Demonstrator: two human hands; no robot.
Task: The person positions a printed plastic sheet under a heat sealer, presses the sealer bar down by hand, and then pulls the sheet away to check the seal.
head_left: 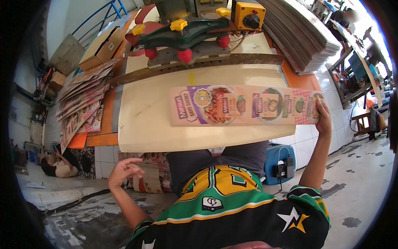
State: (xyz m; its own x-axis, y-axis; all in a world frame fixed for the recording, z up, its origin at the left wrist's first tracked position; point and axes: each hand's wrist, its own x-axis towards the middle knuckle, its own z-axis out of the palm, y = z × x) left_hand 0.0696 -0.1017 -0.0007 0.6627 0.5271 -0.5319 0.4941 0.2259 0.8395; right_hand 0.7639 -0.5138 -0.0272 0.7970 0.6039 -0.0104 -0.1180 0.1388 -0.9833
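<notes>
At the far left of the worktop [103, 139], a fanned pile of printed flat cartons [81, 103] is seen lying, with a brown cardboard box [101, 47] beyond it. Nearer and lower, off the worktop's edge, the left hand [124, 170] is held free in the air with its fingers loosely curled and nothing in it. At the middle, a pale board [157, 124] is spread over the worktop, and across its far edge a green machine arm with yellow and red knobs [182, 35] is set above a long metal bar [199, 64]. On the board a long printed carton blank [244, 106] is laid flat, lengthwise from left to right, just near of the bar and apart from it. Its right end is gripped by the right hand [323, 118], fingers closed over the edge. At the far right a tall stack of flat sheets [306, 37] is piled. The step in hand is judged to be the placing of the blank before the machine. The next move would call for the blank to be squared to the bar and slid toward it, probably steadied at its left end by the free hand.
</notes>
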